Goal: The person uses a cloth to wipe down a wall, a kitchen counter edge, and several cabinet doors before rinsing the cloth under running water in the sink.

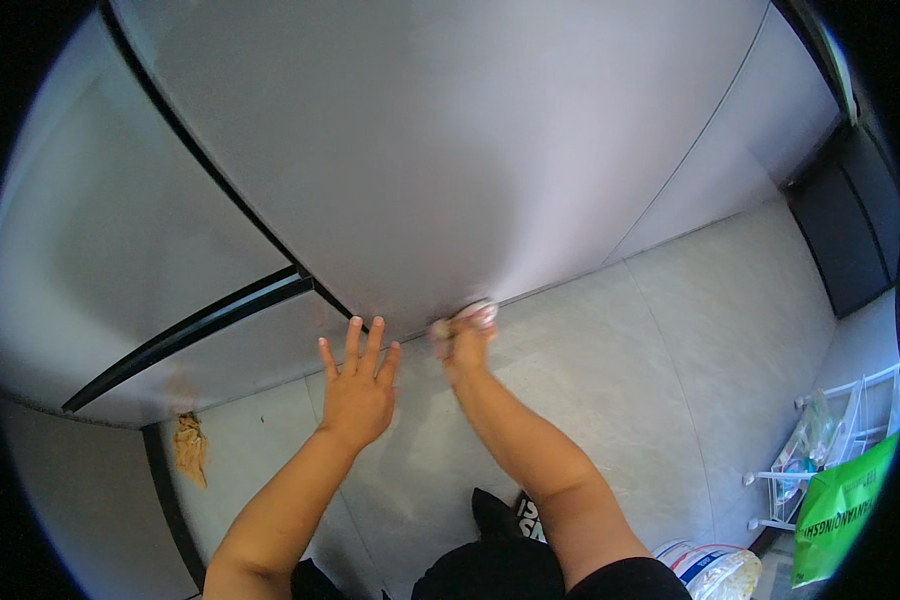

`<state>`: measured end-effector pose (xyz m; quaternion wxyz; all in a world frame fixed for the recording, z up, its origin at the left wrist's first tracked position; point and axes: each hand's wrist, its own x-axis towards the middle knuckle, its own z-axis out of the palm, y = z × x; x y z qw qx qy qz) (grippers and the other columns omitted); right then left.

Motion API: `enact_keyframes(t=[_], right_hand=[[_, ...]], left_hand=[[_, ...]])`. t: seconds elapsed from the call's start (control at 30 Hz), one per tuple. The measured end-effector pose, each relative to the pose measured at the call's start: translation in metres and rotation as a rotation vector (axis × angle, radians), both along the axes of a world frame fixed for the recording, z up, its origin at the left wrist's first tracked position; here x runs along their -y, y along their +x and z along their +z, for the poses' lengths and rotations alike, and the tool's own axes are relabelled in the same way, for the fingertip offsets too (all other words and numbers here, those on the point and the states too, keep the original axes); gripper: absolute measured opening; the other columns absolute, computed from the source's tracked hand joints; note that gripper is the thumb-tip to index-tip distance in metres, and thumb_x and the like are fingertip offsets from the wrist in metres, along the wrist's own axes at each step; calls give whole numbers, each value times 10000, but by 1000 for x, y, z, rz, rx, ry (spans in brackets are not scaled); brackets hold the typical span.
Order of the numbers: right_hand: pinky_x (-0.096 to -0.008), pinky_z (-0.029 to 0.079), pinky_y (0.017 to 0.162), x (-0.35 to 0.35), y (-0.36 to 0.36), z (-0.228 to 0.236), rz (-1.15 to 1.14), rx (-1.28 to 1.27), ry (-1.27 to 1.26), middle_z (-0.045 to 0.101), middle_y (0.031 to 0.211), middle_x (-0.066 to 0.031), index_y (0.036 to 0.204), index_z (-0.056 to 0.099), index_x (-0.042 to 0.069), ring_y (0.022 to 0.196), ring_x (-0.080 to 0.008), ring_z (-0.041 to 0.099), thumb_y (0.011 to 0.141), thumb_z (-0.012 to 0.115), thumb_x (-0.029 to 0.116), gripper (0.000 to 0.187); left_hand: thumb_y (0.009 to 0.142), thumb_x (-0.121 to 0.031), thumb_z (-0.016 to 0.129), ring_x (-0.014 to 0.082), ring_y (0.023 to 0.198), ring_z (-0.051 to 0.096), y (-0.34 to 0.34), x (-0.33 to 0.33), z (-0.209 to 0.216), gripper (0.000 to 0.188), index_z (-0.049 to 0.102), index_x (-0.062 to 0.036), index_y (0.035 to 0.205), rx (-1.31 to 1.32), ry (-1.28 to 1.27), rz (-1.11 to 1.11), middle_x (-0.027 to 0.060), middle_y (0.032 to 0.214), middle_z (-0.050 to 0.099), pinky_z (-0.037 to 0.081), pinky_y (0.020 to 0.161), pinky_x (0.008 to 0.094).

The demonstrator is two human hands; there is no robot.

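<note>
My left hand [358, 392] is open, its fingers spread and pointing at the foot of a pale grey wall panel [440, 150]. The fingertips are at or just in front of the panel, near the lower end of a black trim strip [200, 150]. To its right, my right hand [462, 340] is closed on a small crumpled pinkish-white cloth [482, 312]. It presses the cloth low against the panel, where the panel meets the floor. Motion blurs these fingers, and much of the cloth is hidden behind them.
Grey floor tiles [590, 370] run along the panel. A crumpled brown piece [190, 450] lies at the left by the wall. To the right stand a white wheeled rack [850, 430], a green bag [840, 510] and a white bucket [685, 560]. A dark cabinet [850, 220] stands behind.
</note>
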<state>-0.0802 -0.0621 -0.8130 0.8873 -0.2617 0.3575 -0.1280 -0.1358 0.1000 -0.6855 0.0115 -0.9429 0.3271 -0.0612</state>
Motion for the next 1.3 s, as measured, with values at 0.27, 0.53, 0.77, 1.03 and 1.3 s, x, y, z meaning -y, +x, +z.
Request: enact_keyframes(t=[0.27, 0.53, 0.77, 1.03, 1.3], right_hand=[[-369, 522, 757, -85, -37, 33, 671, 51, 88, 570, 1060, -110, 1075, 476, 45, 888, -232, 589, 934, 452, 98, 153], [-331, 498, 785, -96, -41, 112, 601, 0, 54, 558, 1052, -84, 1104, 478, 64, 906, -201, 581, 942, 514, 154, 189], [-394, 430, 869, -137, -45, 153, 374, 630, -1470, 462, 1112, -149, 1201, 486, 106, 1044, -319, 478, 713, 625, -62, 533], [-376, 393, 703, -204, -17, 111, 282, 853, -2208, 522, 943, -87, 988, 658, 190, 853, -291, 510, 575, 665, 5, 453], [-374, 387, 708, -266, -28, 189, -104, 947, -2242, 571, 1031, -72, 1006, 685, 180, 862, -256, 521, 675, 626, 56, 359]], left_hand=[[751, -223, 688, 327, 1426, 155, -1, -27, -1, 588, 523, -103, 1302, -14, 66, -54, 129, 1514, 261, 93, 1043, 704], [794, -85, 556, 272, 1416, 209, 10, -147, 24, 571, 473, -93, 1358, 220, 263, -120, 66, 1522, 276, 175, 1026, 694], [772, -36, 556, 220, 1414, 199, -5, -220, 14, 656, 412, -127, 1405, 269, 30, 146, -4, 1533, 244, 226, 1008, 679], [762, -61, 572, 265, 1406, 204, -7, -261, -13, 669, 406, -135, 1406, 343, -112, 247, -17, 1533, 234, 227, 988, 707], [745, -175, 660, 365, 1410, 156, -20, -308, -10, 723, 385, -126, 1412, 299, -153, 365, 110, 1526, 222, 157, 991, 739]])
